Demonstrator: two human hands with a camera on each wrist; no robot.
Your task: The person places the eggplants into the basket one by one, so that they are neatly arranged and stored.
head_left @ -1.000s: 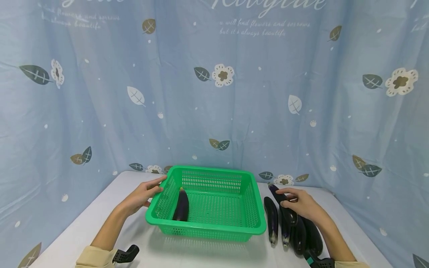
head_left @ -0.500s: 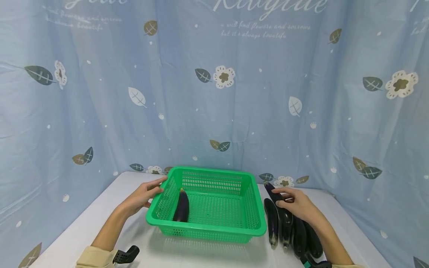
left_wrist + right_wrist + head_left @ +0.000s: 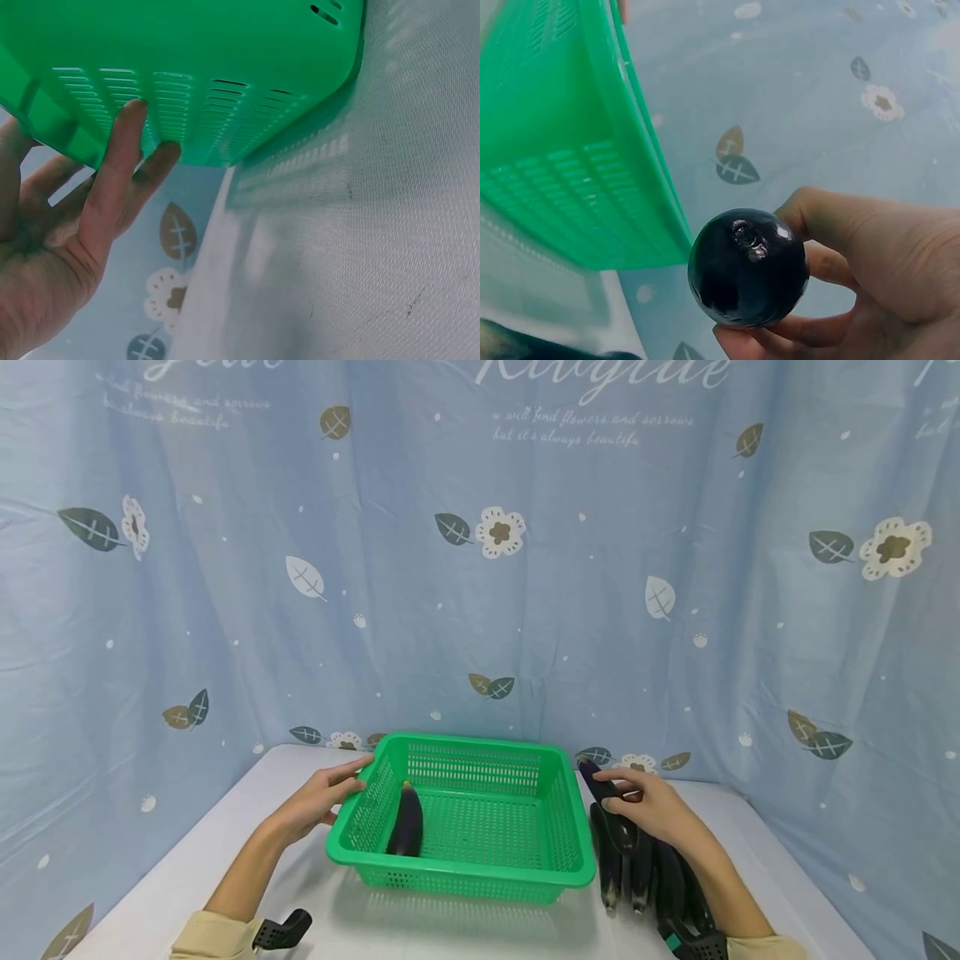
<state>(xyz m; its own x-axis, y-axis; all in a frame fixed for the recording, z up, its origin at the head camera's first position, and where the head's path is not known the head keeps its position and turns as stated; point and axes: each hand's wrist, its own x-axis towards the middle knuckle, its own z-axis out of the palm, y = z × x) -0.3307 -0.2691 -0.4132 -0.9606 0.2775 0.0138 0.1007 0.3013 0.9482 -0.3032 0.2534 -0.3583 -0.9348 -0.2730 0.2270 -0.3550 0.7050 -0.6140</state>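
My left hand [image 3: 322, 797] holds the left rim of a green plastic basket [image 3: 465, 863]; in the left wrist view two fingers [image 3: 124, 150] lie against its slotted outer wall below the rim. One dark purple eggplant [image 3: 407, 822] lies lengthwise inside, near the left wall. My right hand [image 3: 652, 806] grips another eggplant [image 3: 600, 787] between thumb and fingers, just right of the basket. That eggplant's shiny round end [image 3: 746, 270] faces the right wrist camera. Its other end points up and left, close to the basket's right rim.
Several more eggplants [image 3: 611, 868] lie side by side under and beyond the right hand, partly hidden by the hand and forearm. All stands on a white-covered table [image 3: 442, 935]. A blue printed curtain [image 3: 390, 635] hangs behind it and along the sides.
My right hand has carried its eggplant leftward, from over the other eggplants to close beside the basket. My left hand, the basket and the eggplant inside have stayed in place.
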